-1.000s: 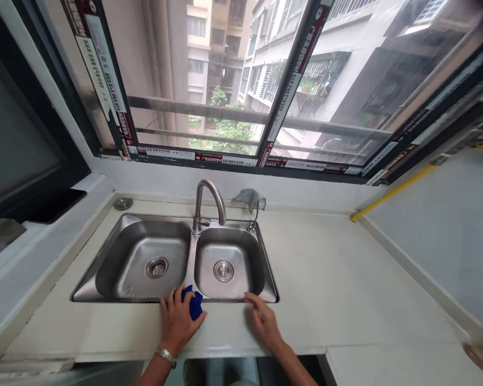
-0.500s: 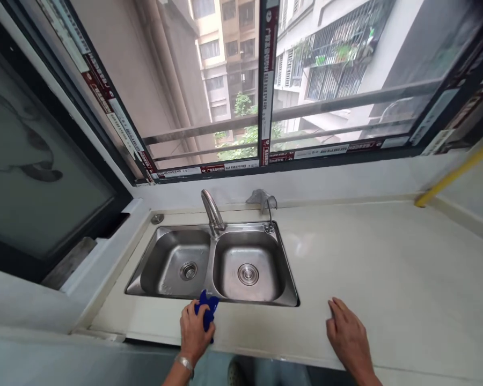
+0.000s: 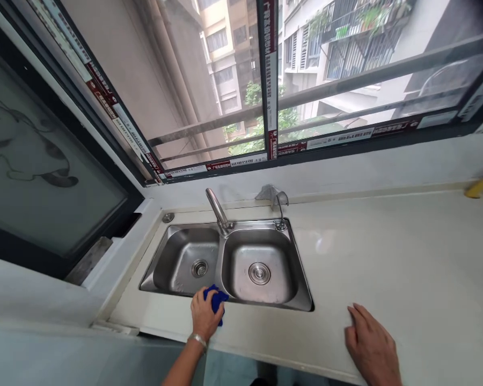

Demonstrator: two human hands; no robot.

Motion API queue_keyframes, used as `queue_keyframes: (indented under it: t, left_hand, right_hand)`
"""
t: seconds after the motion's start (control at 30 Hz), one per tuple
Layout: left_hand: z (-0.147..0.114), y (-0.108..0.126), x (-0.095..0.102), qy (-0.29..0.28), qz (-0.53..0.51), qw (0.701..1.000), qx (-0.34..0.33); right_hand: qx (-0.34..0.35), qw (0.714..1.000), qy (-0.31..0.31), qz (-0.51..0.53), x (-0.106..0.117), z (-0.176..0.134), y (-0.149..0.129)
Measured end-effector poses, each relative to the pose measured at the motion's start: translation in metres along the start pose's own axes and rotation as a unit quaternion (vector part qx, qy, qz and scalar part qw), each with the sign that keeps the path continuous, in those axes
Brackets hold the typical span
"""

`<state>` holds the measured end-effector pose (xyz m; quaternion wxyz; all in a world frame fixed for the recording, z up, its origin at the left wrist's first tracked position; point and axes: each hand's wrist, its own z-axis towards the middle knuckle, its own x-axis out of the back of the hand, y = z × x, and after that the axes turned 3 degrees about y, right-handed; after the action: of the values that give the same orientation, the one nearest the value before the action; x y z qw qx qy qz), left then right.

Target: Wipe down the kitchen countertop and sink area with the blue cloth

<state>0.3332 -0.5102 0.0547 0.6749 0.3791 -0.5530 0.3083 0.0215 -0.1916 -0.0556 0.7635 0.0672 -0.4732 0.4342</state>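
My left hand (image 3: 205, 317) is closed around a bunched blue cloth (image 3: 216, 301) at the front rim of the double sink. The cloth lies near the divider, partly over the steel edge and partly over the counter, with some of it hidden under my fingers. A bracelet circles my left wrist. Two steel bowls make up the sink (image 3: 222, 268), each with a drain at its bottom. On the pale countertop (image 3: 386, 257), right of the sink, my right hand (image 3: 371, 340) rests low with its thumb apart from its fingers and nothing visible in it.
Behind the bowls stands a steel faucet (image 3: 217, 210). A grey plastic bag (image 3: 271, 195) sits by a thin spout (image 3: 280, 214) at the back right corner. A round metal drain cover (image 3: 168, 217) lies at the back left. A yellow pipe (image 3: 481, 185) meets the counter far right, and windows rise behind.
The view has turned, shifting the sink slightly rightward in the picture. My left hand stays on the blue cloth at the sink's front rim. My right hand's thumb now stands farther from its fingers.
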Motion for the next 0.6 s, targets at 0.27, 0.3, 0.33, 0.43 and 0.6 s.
queue_keyframes:
  t: [0.27,0.3,0.33,0.43,0.6]
  left_hand:
    - [0.075,-0.007,-0.023,-0.122,-0.037,0.992,0.019]
    - [0.08,-0.008,-0.027,-0.122,-0.042,0.992,0.017]
    - [0.085,-0.009,-0.031,-0.119,-0.047,0.992,0.013]
    - [0.103,-0.013,-0.042,-0.102,-0.062,0.993,0.004]
    - [0.145,-0.016,-0.06,-0.075,-0.084,0.994,0.011]
  right_hand:
    - [0.013,1.0,0.004,-0.003,0.005,0.002,-0.001]
    - [0.011,1.0,0.002,-0.006,0.005,0.002,0.0]
    - [0.008,1.0,-0.001,-0.01,0.005,0.001,0.0]
    - [-0.005,1.0,-0.013,-0.019,0.003,-0.003,0.002]
    - [0.012,0.999,-0.022,-0.033,-0.001,-0.004,0.008]
